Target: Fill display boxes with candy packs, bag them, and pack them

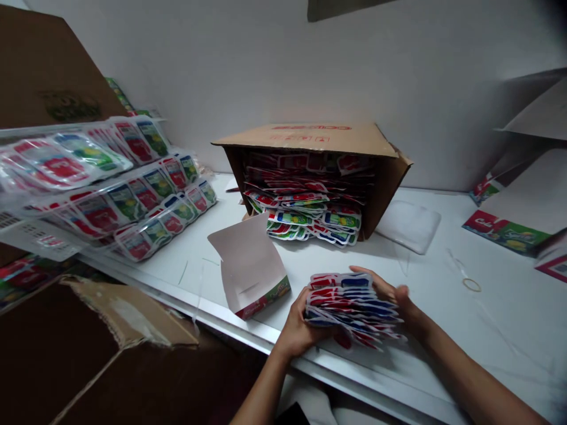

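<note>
A thick stack of candy packets (349, 307), red and blue at their edges, is held above the front of the white table. My left hand (301, 327) grips its left side, fingers partly hidden behind the packets. On the right, my right hand (398, 301) rests against the stack's far corner with the thumb raised. To the left of the hands lies an open small display box (254, 271), its white inside facing up and its printed front toward me. Behind the stack, a cardboard carton (310, 136) lies on its side, filled with similar packets (310, 206).
Bundled packet strips (146, 195) are piled on the left over a white basket (39, 236). An open brown carton (128, 319) stands below the table's front left edge. A clear plastic bag (410, 224), a rubber band (472, 285) and printed boxes (509, 230) lie on the right.
</note>
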A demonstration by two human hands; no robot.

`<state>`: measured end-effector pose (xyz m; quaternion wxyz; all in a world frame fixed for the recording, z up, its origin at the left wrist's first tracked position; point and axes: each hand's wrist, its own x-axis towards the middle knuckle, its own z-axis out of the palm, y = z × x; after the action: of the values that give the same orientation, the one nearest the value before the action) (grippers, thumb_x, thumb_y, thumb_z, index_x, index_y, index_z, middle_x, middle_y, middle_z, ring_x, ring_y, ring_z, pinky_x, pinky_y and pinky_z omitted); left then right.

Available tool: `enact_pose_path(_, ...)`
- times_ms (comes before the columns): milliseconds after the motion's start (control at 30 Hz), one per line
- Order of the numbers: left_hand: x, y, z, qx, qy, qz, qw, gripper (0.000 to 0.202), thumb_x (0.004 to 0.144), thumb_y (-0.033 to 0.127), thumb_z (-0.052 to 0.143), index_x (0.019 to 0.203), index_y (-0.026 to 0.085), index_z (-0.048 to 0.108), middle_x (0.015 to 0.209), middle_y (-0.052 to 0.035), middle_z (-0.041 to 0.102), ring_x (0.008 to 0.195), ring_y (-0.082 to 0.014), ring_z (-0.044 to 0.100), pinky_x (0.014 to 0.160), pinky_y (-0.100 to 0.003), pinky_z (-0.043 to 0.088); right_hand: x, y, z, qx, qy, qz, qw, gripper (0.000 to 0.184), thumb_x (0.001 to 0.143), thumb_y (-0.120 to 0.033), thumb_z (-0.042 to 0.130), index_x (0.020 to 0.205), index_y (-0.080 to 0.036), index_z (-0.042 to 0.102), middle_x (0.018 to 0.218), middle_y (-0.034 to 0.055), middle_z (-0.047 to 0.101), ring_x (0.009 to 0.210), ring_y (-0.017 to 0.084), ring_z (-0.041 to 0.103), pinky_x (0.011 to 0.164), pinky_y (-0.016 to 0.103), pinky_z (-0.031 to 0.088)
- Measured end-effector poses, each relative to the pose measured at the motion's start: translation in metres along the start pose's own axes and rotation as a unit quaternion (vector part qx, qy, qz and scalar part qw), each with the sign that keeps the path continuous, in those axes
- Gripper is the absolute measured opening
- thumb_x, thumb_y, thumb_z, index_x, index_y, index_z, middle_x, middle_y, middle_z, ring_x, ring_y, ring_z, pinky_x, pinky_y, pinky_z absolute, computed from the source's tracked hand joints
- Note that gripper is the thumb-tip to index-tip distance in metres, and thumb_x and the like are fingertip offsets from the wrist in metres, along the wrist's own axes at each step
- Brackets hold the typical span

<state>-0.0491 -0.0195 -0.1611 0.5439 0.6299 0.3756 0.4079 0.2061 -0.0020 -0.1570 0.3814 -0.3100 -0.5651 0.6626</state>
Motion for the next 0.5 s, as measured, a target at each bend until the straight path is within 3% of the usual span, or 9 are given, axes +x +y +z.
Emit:
enact_pose_path(67,0.001,-0.002,0.001,-0.022,0.0,-0.011,1.0,0.069,0.064,0.024,0.084,0.127,0.019,0.054,0.129,-0.0107,0.061,0.113,-0.0301,0.061,0.099,-0.042,0.049,-0.022,0.011,0.002,0.01,0.012,-0.006,1.0,0.124,0.053,-0.1,0.03,0.152,-0.026,0.016,0.151,0.0148,0.035,0.132,0.037,0.043,0.103,0.049,0.04)
enact_pose_path(133,0.001,-0.005,0.002,-0.036,-0.001,-0.02,0.999,0.067,0.066,0.025,0.083,0.126,0.018,0.054,0.125,-0.0106,0.063,0.11,-0.0292,0.062,0.097,-0.042,0.05,-0.041,0.019,0.006,-0.063,0.03,-0.002,0.998,0.137,0.044,-0.098,0.043,0.154,-0.027,0.002,0.158,0.0143,0.021,0.141,0.038,0.027,0.111,0.051,0.028)
enact_pose_path(267,-0.001,-0.008,0.003,-0.026,0.005,-0.017,1.0,0.068,0.065,0.026,0.084,0.126,0.018,0.052,0.116,-0.0092,0.067,0.106,-0.0283,0.064,0.095,-0.043,0.051,-0.05,0.034,0.026,-0.234,0.11,0.001,0.966,0.148,0.048,-0.076,0.076,0.151,-0.025,-0.017,0.16,0.0149,0.005,0.146,0.036,0.006,0.116,0.055,0.006)
enact_pose_path(333,-0.002,-0.01,0.005,-0.007,0.014,0.0,1.0,0.088,0.061,0.024,0.086,0.136,0.02,0.041,0.122,-0.0098,0.064,0.11,-0.0285,0.062,0.1,-0.044,0.048,-0.044,0.039,0.035,-0.257,0.152,-0.011,0.954,0.146,0.054,-0.062,0.082,0.149,-0.025,-0.023,0.16,0.0158,0.006,0.146,0.034,0.008,0.116,0.056,0.007)
enact_pose_path(433,-0.004,-0.012,0.005,-0.034,0.006,0.009,0.999,0.133,0.058,0.024,0.089,0.15,0.031,-0.008,0.136,-0.0109,0.055,0.12,-0.0284,0.057,0.106,-0.047,0.043,-0.035,0.041,0.037,-0.245,0.172,-0.006,0.954,0.144,0.06,-0.051,0.084,0.147,-0.027,-0.028,0.159,0.0168,0.011,0.144,0.034,0.02,0.116,0.055,0.017)
enact_pose_path(467,-0.004,-0.012,0.003,-0.041,-0.005,0.01,0.999,0.14,0.057,0.026,0.089,0.148,0.032,-0.016,0.139,-0.0117,0.052,0.123,-0.0292,0.055,0.107,-0.048,0.042,-0.033,0.04,0.036,-0.239,0.176,-0.005,0.955,0.143,0.061,-0.05,0.083,0.146,-0.028,-0.029,0.158,0.0169,0.013,0.143,0.034,0.024,0.115,0.055,0.021)
enact_pose_path(500,-0.004,-0.012,0.001,-0.029,-0.017,0.016,0.999,0.139,0.055,0.028,0.09,0.149,0.032,-0.013,0.141,-0.0123,0.049,0.126,-0.0306,0.053,0.108,-0.049,0.04,-0.032,0.038,0.033,-0.24,0.175,-0.011,0.955,0.14,0.063,-0.049,0.083,0.147,-0.028,-0.027,0.157,0.017,0.015,0.142,0.034,0.027,0.114,0.055,0.024)
